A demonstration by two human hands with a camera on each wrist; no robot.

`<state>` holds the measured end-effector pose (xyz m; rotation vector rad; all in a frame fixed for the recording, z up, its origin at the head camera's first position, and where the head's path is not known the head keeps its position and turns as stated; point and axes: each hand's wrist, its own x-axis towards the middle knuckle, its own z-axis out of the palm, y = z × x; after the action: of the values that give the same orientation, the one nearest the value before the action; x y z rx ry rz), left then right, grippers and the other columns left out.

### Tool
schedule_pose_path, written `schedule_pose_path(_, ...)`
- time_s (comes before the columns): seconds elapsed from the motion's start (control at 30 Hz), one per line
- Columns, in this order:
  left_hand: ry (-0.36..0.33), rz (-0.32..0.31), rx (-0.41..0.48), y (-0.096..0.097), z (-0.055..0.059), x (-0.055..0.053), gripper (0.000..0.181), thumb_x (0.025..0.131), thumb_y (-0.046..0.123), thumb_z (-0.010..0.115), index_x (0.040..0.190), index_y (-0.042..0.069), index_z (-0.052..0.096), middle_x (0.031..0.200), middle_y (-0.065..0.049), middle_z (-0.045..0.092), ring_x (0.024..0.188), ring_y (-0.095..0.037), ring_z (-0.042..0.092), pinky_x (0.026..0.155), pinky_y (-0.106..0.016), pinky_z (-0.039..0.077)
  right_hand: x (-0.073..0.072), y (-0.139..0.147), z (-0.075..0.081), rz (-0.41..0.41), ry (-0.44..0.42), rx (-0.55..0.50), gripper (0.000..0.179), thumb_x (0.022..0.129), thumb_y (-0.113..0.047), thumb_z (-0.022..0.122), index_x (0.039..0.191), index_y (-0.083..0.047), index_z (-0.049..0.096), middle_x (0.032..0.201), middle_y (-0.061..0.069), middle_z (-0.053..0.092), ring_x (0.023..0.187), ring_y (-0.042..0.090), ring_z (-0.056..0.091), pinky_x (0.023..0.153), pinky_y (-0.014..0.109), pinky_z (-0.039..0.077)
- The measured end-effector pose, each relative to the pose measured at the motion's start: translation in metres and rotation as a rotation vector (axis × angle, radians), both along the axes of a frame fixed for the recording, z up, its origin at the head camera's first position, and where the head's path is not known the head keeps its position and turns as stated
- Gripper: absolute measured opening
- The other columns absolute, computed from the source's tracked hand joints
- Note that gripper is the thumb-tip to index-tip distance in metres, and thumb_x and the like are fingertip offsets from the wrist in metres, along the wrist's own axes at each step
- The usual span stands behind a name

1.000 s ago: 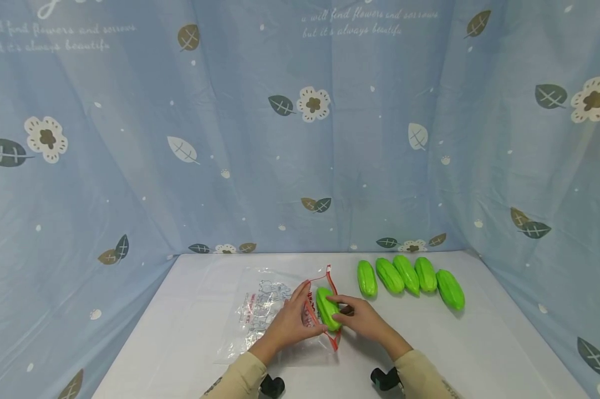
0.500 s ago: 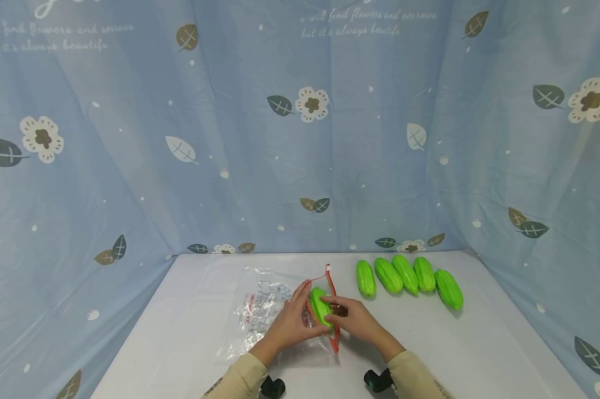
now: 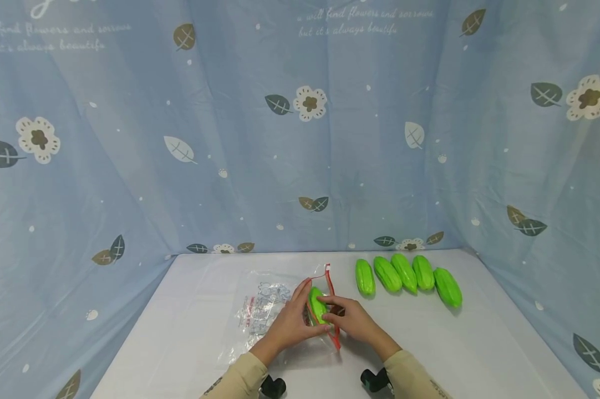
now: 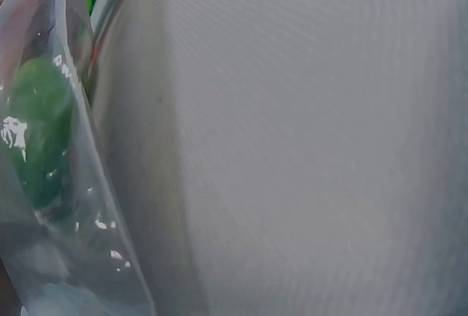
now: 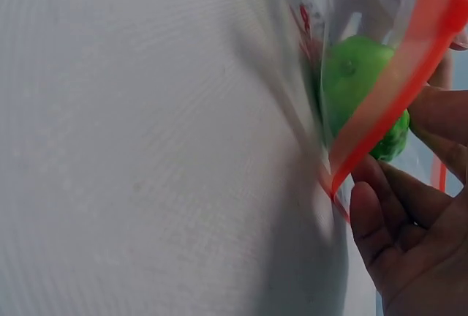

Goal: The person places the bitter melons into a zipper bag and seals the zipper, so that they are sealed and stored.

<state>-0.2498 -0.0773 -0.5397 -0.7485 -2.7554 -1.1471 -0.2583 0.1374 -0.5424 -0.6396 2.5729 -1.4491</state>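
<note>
A clear resealable bag [image 3: 265, 310] with red zip edges lies on the table in the head view, its mouth facing right. My left hand [image 3: 292, 318] holds the near layer at the mouth, thumb and fingers spread along the red edge. My right hand [image 3: 355, 318] grips a green ridged melon-like vegetable [image 3: 317, 303] by its right side, between thumb and fingers. Most of that vegetable is inside the mouth. In the right wrist view, its end [image 5: 391, 137] sticks out past the red strip [image 5: 402, 85] beside my fingers. Through the plastic, the left wrist view shows its green body [image 4: 44, 126].
Several similar green vegetables [image 3: 387, 274] lie in a row at the back right of the white table [image 3: 180, 332]. A blue patterned curtain [image 3: 250, 138] hangs behind and at both sides. Black wrist devices [image 3: 375, 380] sit below the hands.
My right hand has moved left, carrying the green vegetable deeper into the bag's mouth. My left hand has stayed at the bag's edge. The vegetables in the row have not moved.
</note>
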Motion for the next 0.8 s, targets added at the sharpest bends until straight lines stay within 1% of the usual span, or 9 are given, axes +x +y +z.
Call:
schedule_pose_path(0.13,0.003,0.002,-0.008,0.0018,0.0024,0.0017,0.111,0.081,0.057,0.08,0.164,0.014,0.02,0.17,0.0,0.016,0.128,-0.037,0.056,0.104,-0.073,0.037,-0.0003,-0.0006,-0.0024,0.001,0.002,0.001,0.043,0.096,-0.026,0.073,0.137,-0.02,0.066,0.119,0.0,0.069,0.093,0.014,0.064,0.076,0.026,0.055)
schedule_pose_path(0.27,-0.004,0.004,-0.016,0.0026,0.0049,0.0031,0.111,0.081,0.055,0.08,0.164,0.013,0.02,0.17,0.001,0.016,0.127,-0.038,0.058,0.103,-0.072,0.038,0.0001,-0.0007,-0.001,0.004,-0.007,0.004,0.043,0.096,-0.025,0.073,0.138,-0.02,0.065,0.111,-0.003,0.068,0.09,0.015,0.062,0.073,0.026,0.054)
schedule_pose_path(0.37,-0.008,0.002,-0.018,0.0024,0.005,0.0032,0.111,0.081,0.056,0.08,0.164,0.013,0.02,0.17,0.0,0.015,0.127,-0.039,0.057,0.103,-0.071,0.04,0.0006,-0.0008,0.0002,0.011,-0.012,0.007,0.044,0.096,-0.025,0.072,0.139,-0.019,0.065,0.107,-0.004,0.068,0.089,0.016,0.061,0.071,0.025,0.053)
schedule_pose_path(0.5,0.001,-0.004,-0.019,0.0016,0.0042,0.0025,0.111,0.081,0.056,0.08,0.164,0.011,0.021,0.169,-0.002,0.017,0.131,-0.039,0.054,0.102,-0.072,0.039,0.0008,-0.0013,-0.0004,0.013,-0.013,0.012,0.044,0.096,-0.027,0.072,0.138,-0.02,0.065,0.108,-0.005,0.068,0.089,0.014,0.061,0.071,0.025,0.053)
schedule_pose_path(0.57,0.007,-0.006,-0.024,0.0012,0.0036,0.0022,0.112,0.08,0.058,0.08,0.163,0.01,0.022,0.169,-0.004,0.019,0.137,-0.041,0.048,0.103,-0.073,0.037,0.0009,-0.0015,-0.0011,0.015,-0.007,0.011,0.044,0.096,-0.028,0.073,0.138,-0.02,0.065,0.109,-0.004,0.068,0.089,0.013,0.061,0.072,0.025,0.053)
schedule_pose_path(0.67,0.011,-0.008,-0.027,0.0009,0.0032,0.0021,0.112,0.079,0.061,0.079,0.162,0.008,0.024,0.168,-0.008,0.022,0.146,-0.044,0.033,0.106,-0.076,0.031,0.0006,-0.0014,-0.0019,0.021,0.012,0.01,0.045,0.095,-0.029,0.073,0.139,-0.019,0.064,0.112,-0.003,0.068,0.089,0.013,0.061,0.073,0.025,0.053)
schedule_pose_path(0.73,0.017,-0.01,-0.033,0.0005,0.0028,0.0016,0.113,0.079,0.063,0.078,0.162,0.006,0.025,0.167,-0.01,0.024,0.15,-0.045,0.024,0.11,-0.074,0.028,0.0005,-0.0012,-0.0018,0.026,0.03,0.008,0.048,0.095,-0.028,0.073,0.141,-0.016,0.062,0.116,-0.001,0.068,0.089,0.015,0.061,0.074,0.026,0.053)
schedule_pose_path(0.77,0.018,-0.01,-0.034,0.0002,0.0027,0.0016,0.114,0.079,0.063,0.078,0.162,0.006,0.025,0.167,-0.011,0.024,0.15,-0.046,0.022,0.111,-0.073,0.026,0.0005,-0.0011,-0.0019,0.027,0.038,0.008,0.05,0.095,-0.028,0.073,0.142,-0.015,0.061,0.118,-0.001,0.068,0.09,0.015,0.061,0.075,0.026,0.053)
schedule_pose_path(0.8,0.016,-0.01,-0.037,-0.0001,0.0028,0.0019,0.114,0.079,0.064,0.078,0.162,0.007,0.025,0.167,-0.011,0.024,0.15,-0.044,0.023,0.113,-0.071,0.025,0.0005,-0.001,-0.002,0.026,0.042,0.012,0.052,0.096,-0.028,0.073,0.144,-0.014,0.06,0.119,0.0,0.068,0.09,0.015,0.061,0.075,0.026,0.053)
